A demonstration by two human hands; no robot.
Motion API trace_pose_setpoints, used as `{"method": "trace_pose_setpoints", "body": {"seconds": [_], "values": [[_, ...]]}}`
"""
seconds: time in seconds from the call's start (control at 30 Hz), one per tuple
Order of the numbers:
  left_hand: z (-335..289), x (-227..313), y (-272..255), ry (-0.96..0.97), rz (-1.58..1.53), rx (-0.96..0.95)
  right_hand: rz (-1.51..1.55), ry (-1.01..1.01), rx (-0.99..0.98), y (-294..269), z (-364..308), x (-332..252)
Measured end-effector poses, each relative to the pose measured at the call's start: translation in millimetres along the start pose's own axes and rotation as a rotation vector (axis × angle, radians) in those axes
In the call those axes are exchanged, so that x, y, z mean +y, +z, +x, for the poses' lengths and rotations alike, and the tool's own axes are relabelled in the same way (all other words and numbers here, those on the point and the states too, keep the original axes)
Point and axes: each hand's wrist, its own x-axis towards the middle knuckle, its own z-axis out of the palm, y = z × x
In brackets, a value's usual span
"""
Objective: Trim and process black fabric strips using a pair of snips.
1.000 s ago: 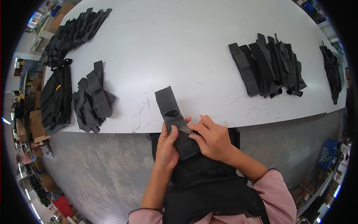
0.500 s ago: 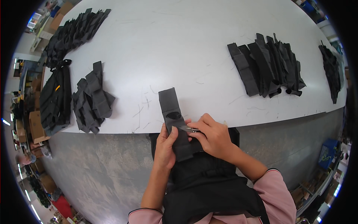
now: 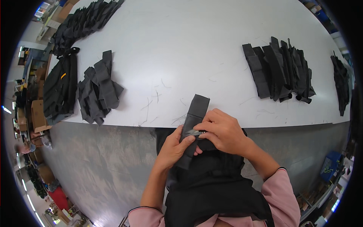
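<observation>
At the near edge of the white table (image 3: 181, 68), a long dark cloth strip (image 3: 198, 108) is held up on a slant, its top end over the table and its low end over a black apron (image 3: 219, 189). The left hand (image 3: 174, 148) holds the strip, thumb on top. The right hand (image 3: 226, 132) pinches a small silver blade (image 3: 194, 132) by the cloth. Off to the left are a dark cloth heap (image 3: 99, 89) and a black bag (image 3: 60, 90). On the right is another heap (image 3: 280, 70).
</observation>
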Motion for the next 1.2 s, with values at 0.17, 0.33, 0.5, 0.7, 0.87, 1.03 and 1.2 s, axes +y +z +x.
{"method": "trace_pose_setpoints", "body": {"seconds": [0.17, 0.33, 0.5, 0.7, 0.87, 1.03, 1.2], "values": [[-4, 8, 3, 0.001, 0.092, -0.051, 0.084, -0.005, -0.013, 1, 4, 4], [-4, 10, 3, -0.017, 0.123, -0.05, 0.07, -0.019, -0.016, 3, 0, 5], [0, 9, 2, -0.024, 0.094, -0.066, 0.224, 0.102, 0.101, 9, -8, 5], [10, 0, 3, 0.077, 0.013, 0.041, 0.306, 0.274, 0.151, 16, 1, 7], [16, 1, -5, 0.129, -0.282, 0.133, 0.331, 0.29, 0.226, 18, -15, 6], [25, 3, -4, 0.166, -0.376, 0.155, 0.243, 0.255, 0.147, 27, -10, 7], [32, 7, -12, 0.16, -0.409, 0.245, 0.141, 0.199, 0.099, 20, -35, -12]]}}
